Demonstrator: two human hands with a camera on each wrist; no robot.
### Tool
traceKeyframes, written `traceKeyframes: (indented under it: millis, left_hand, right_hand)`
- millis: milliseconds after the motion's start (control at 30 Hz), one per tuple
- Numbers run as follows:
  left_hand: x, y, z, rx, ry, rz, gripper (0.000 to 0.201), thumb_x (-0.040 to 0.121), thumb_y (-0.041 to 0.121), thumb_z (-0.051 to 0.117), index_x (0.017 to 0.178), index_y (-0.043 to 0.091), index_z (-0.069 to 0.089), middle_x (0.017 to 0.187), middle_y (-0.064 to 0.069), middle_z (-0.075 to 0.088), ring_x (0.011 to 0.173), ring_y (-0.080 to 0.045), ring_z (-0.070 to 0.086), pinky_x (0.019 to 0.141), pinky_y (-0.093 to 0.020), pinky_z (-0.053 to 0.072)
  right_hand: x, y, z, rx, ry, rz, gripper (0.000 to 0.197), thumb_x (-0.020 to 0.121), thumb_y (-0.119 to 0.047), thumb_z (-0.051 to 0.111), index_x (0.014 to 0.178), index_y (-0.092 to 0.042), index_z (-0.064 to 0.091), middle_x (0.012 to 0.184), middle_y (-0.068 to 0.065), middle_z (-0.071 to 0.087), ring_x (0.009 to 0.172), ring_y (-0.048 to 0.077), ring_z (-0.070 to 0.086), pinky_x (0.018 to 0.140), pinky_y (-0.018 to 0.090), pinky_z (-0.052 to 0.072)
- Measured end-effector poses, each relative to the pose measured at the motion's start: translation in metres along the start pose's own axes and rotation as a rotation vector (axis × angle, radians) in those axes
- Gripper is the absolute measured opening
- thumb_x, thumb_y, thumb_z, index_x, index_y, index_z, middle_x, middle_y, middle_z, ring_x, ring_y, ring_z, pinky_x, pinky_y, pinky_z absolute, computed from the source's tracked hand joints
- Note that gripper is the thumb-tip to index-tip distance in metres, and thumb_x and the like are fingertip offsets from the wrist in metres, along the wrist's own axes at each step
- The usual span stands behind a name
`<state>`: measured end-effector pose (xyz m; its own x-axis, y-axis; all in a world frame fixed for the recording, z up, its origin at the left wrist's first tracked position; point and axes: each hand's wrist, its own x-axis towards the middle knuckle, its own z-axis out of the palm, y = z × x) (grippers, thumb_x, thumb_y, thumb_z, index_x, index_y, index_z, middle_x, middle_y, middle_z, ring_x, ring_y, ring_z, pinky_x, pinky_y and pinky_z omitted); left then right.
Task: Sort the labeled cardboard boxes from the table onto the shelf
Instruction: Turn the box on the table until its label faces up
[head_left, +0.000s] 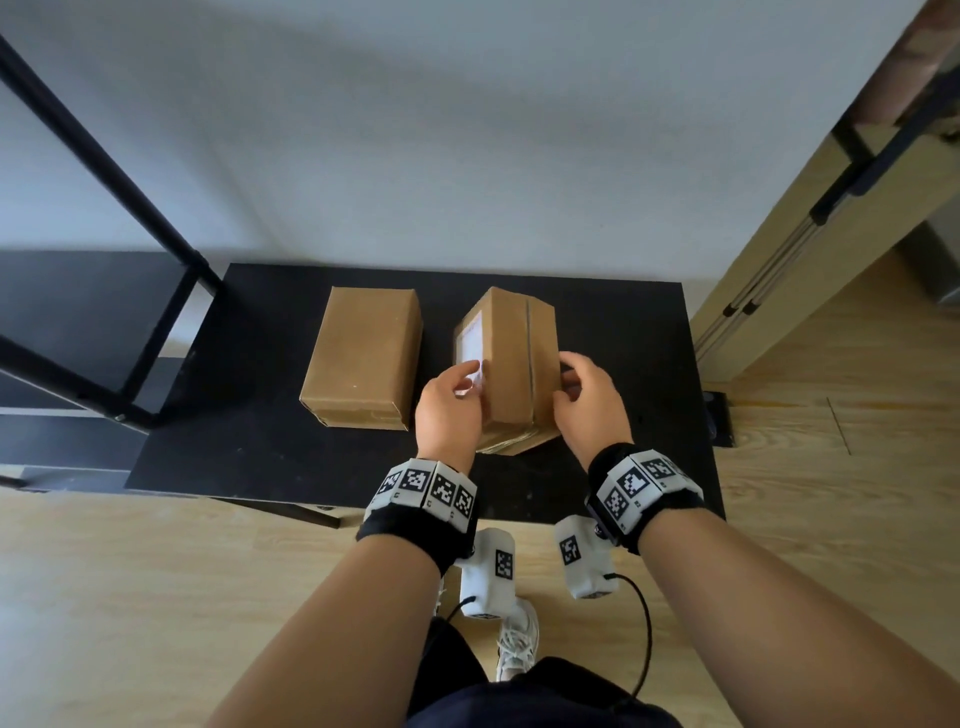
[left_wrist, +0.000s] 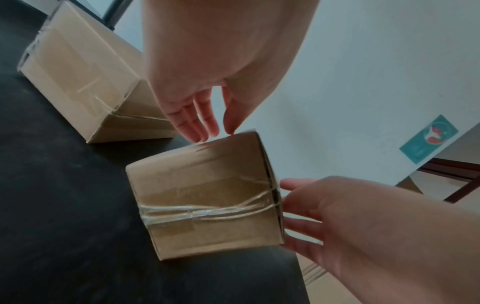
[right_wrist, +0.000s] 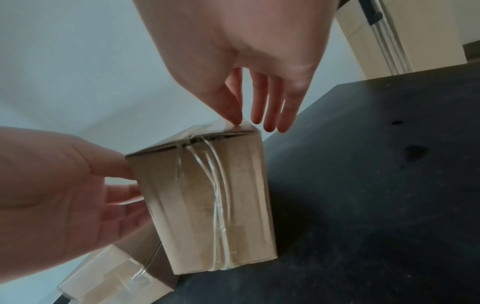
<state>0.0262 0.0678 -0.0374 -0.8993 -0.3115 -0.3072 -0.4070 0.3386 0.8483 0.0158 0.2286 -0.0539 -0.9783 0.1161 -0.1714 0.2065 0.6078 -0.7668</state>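
Two brown cardboard boxes are on the black table (head_left: 234, 441). The right box (head_left: 511, 364) (left_wrist: 207, 197) (right_wrist: 207, 195) is tipped up on an edge, and a white label (head_left: 470, 343) shows on its left face. My left hand (head_left: 457, 384) (left_wrist: 215, 133) presses its left side with straight fingers, thumb tip on the top edge. My right hand (head_left: 576, 374) (right_wrist: 257, 125) presses the right side the same way. The left box (head_left: 363, 358) (left_wrist: 78, 72) lies flat, untouched, with no label visible.
The black metal shelf frame (head_left: 156, 312) with a dark board stands at the table's left end. A pale wooden cabinet (head_left: 831, 234) is close on the right. A white wall runs behind the table. The floor is wooden, with a dark object (head_left: 719, 415) by the table's right edge.
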Motion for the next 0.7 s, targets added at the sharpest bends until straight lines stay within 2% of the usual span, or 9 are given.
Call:
traceKeyframes:
  millis: [67, 100, 167, 200, 233, 300, 467, 633, 700]
  left_hand:
    - [-0.001, 0.0, 0.008, 0.016, -0.013, -0.033, 0.043, 0.1, 0.014, 0.056, 0.141, 0.023, 0.055, 0.131, 0.001, 0.057, 0.107, -0.013, 0.057, 0.075, -0.019, 0.049]
    - [0.0, -0.001, 0.011, 0.026, -0.016, -0.047, 0.045, 0.098, 0.018, 0.059, 0.143, 0.023, 0.053, 0.135, 0.002, 0.056, 0.11, -0.013, 0.058, 0.076, -0.02, 0.052]
    - [-0.001, -0.002, 0.016, 0.077, -0.028, -0.082, 0.051, 0.096, 0.025, 0.062, 0.146, 0.023, 0.049, 0.143, -0.004, 0.053, 0.121, -0.022, 0.059, 0.09, -0.036, 0.057]
    - [-0.002, -0.002, 0.017, 0.118, -0.039, -0.1, 0.056, 0.096, 0.027, 0.064, 0.148, 0.022, 0.046, 0.147, -0.006, 0.05, 0.127, -0.026, 0.056, 0.098, -0.041, 0.054]
    - [-0.002, -0.003, 0.019, 0.152, -0.058, -0.117, 0.06, 0.096, 0.028, 0.064, 0.151, 0.021, 0.042, 0.15, -0.007, 0.047, 0.132, -0.027, 0.052, 0.103, -0.042, 0.05]
    - [-0.002, -0.003, 0.021, 0.17, -0.104, -0.123, 0.065, 0.096, 0.029, 0.065, 0.153, 0.018, 0.037, 0.153, -0.008, 0.046, 0.136, -0.027, 0.05, 0.105, -0.039, 0.046]
    - [-0.003, -0.005, 0.027, 0.131, -0.17, -0.108, 0.054, 0.1, 0.024, 0.058, 0.151, 0.016, 0.043, 0.144, -0.006, 0.057, 0.129, -0.023, 0.056, 0.104, -0.036, 0.048]
    - [-0.004, -0.008, 0.027, 0.119, -0.186, -0.096, 0.046, 0.101, 0.023, 0.057, 0.146, 0.015, 0.049, 0.135, -0.005, 0.062, 0.112, -0.018, 0.06, 0.091, -0.029, 0.05]
    - [-0.003, -0.007, 0.024, 0.128, -0.183, -0.102, 0.047, 0.101, 0.023, 0.057, 0.146, 0.014, 0.048, 0.133, -0.005, 0.063, 0.106, -0.015, 0.059, 0.09, -0.03, 0.051]
  right_hand:
    - [0.001, 0.005, -0.007, -0.053, 0.041, -0.019, 0.047, 0.094, -0.004, 0.053, 0.139, -0.02, 0.052, 0.127, 0.006, 0.056, 0.113, 0.02, 0.058, 0.089, 0.024, 0.044]
    - [0.002, 0.008, -0.01, -0.068, 0.063, -0.018, 0.044, 0.095, -0.005, 0.052, 0.138, -0.018, 0.054, 0.125, 0.006, 0.057, 0.113, 0.02, 0.059, 0.089, 0.024, 0.044]
    - [0.003, 0.012, -0.014, -0.066, 0.094, 0.01, 0.037, 0.099, -0.013, 0.049, 0.135, -0.016, 0.055, 0.125, 0.007, 0.058, 0.113, 0.02, 0.059, 0.089, 0.025, 0.043]
    - [0.004, 0.014, -0.016, -0.057, 0.09, 0.035, 0.035, 0.101, -0.02, 0.047, 0.135, -0.016, 0.055, 0.125, 0.006, 0.058, 0.112, 0.019, 0.058, 0.089, 0.025, 0.042]
    - [0.004, 0.016, -0.017, -0.047, 0.077, 0.064, 0.036, 0.102, -0.027, 0.045, 0.135, -0.016, 0.055, 0.126, 0.006, 0.058, 0.112, 0.018, 0.057, 0.088, 0.025, 0.042]
    - [0.004, 0.021, -0.019, -0.034, 0.044, 0.113, 0.041, 0.102, -0.037, 0.044, 0.135, -0.015, 0.054, 0.127, 0.006, 0.059, 0.112, 0.017, 0.058, 0.086, 0.025, 0.042]
    - [0.001, 0.038, -0.017, -0.072, -0.061, 0.15, 0.055, 0.095, -0.048, 0.053, 0.139, -0.015, 0.051, 0.133, 0.006, 0.058, 0.117, 0.021, 0.058, 0.095, 0.034, 0.049]
    - [-0.002, 0.04, -0.013, -0.034, -0.092, 0.19, 0.071, 0.087, -0.054, 0.063, 0.143, -0.016, 0.042, 0.137, 0.005, 0.054, 0.119, 0.021, 0.057, 0.096, 0.037, 0.05]
    - [0.0, 0.038, -0.012, -0.028, -0.093, 0.19, 0.076, 0.084, -0.054, 0.066, 0.144, -0.016, 0.04, 0.139, 0.005, 0.053, 0.12, 0.021, 0.056, 0.097, 0.037, 0.05]
